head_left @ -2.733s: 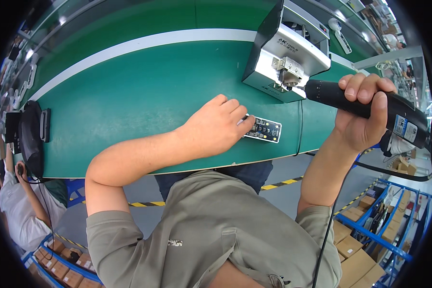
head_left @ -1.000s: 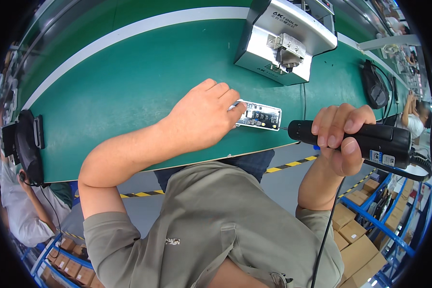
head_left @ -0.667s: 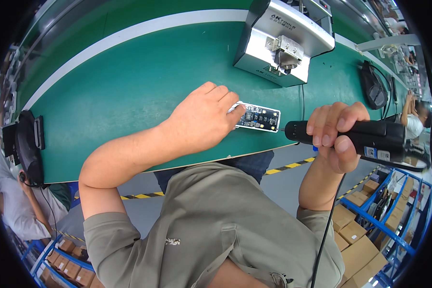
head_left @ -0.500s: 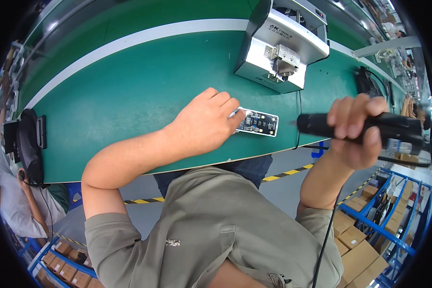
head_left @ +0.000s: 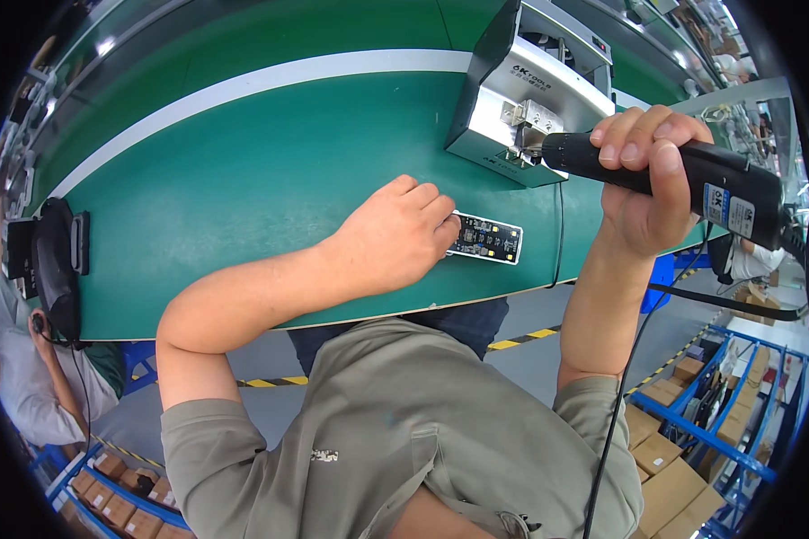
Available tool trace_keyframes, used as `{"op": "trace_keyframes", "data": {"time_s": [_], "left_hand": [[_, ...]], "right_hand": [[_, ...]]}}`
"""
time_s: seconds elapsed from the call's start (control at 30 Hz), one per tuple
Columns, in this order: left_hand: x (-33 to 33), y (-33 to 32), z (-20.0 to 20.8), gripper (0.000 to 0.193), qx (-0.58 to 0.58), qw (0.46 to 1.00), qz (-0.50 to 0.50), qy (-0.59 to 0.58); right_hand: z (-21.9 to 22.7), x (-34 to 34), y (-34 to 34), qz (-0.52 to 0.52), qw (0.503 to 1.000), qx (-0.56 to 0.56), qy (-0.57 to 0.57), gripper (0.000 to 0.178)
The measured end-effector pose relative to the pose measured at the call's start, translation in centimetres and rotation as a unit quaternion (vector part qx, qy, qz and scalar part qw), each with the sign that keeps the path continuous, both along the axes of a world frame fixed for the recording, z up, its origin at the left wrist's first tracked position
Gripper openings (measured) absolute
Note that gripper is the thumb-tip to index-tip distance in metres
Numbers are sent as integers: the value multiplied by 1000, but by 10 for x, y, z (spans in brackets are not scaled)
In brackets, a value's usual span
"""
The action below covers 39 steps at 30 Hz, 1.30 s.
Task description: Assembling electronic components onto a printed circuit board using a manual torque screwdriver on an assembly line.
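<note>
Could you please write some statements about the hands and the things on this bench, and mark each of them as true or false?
1. The right hand grips a black electric screwdriver. True.
2. The left hand is at the left end of a circuit board. True.
3. The screwdriver's tip is at the circuit board. False: it is at the front of the silver machine.
4. The silver machine stands to the left of the left hand. False: it stands to the right, farther from the person.
5. The bench top is green. True.

A circuit board (head_left: 491, 241) lies on the bench (head_left: 243, 189), right of the left hand (head_left: 400, 235). A machine (head_left: 553, 88) stands behind the board.
</note>
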State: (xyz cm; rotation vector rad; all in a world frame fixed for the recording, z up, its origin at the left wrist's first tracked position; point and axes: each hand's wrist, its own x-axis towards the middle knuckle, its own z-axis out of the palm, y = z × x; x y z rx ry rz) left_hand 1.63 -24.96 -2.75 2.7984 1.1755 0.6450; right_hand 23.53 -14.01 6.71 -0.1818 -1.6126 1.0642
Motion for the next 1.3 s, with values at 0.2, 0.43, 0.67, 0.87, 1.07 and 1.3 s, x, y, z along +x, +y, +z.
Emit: {"op": "trace_keyframes", "data": {"time_s": [0.2, 0.43, 0.67, 0.87, 1.07, 1.3], "left_hand": [[-2, -1, -1, 33, -31, 999, 3, 23], [-1, 0, -1, 34, -39, 999, 1, 35], [-1, 0, -1, 34, -53, 998, 3, 30], [-1, 0, -1, 34, -54, 998, 2, 28], [-1, 0, -5, 33, -63, 998, 3, 19], [0, 1, -4, 32, -63, 998, 2, 19]], "right_hand": [[-3, -5, -17, 33, 996, -82, -1, 19], [-21, -14, -54, 100, 986, -136, 6, 26], [-30, -19, -60, 133, 983, -130, -7, 30], [-33, -22, -62, 123, 983, -139, -12, 28], [-34, -25, -65, 136, 981, -140, -15, 23], [-30, -30, -69, 128, 979, -151, -38, 21]]}}
